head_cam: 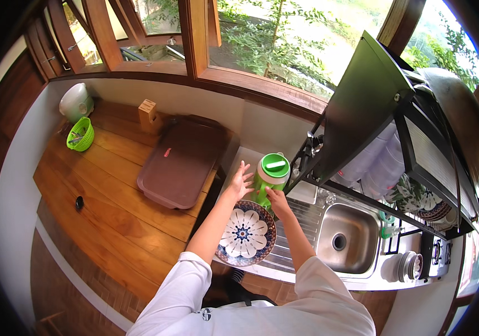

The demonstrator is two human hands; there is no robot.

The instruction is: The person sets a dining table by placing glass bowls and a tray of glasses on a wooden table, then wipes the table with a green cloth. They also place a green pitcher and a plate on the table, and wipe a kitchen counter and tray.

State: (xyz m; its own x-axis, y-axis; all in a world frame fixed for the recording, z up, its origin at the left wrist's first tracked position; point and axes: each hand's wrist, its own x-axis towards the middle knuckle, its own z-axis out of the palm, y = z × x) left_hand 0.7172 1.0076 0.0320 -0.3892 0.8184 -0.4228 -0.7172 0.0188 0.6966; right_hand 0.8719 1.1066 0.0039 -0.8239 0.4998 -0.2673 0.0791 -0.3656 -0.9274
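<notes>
A green jug (272, 172) with a white band and a green screw lid stands upright near the wall, beside the steel drainboard. My right hand (276, 201) is closed around its handle. Just left of the jug, my left hand (239, 182) has its fingers spread and holds nothing; whether a fingertip touches the jug I cannot tell. Below both hands, between my forearms, lies a round patterned plate (243, 235) with a white flower centre and a dark blue and brown rim. My left forearm hides part of its left edge.
Stacked brown plastic trays (185, 159) lie on the wooden table (109, 176) at left, with a green basket (80, 134) and a wooden block (147, 111) behind. A steel sink (348, 239) is at right. A black dish rack (361, 109) overhangs it. Stacked plates (409, 266) stand near the stove.
</notes>
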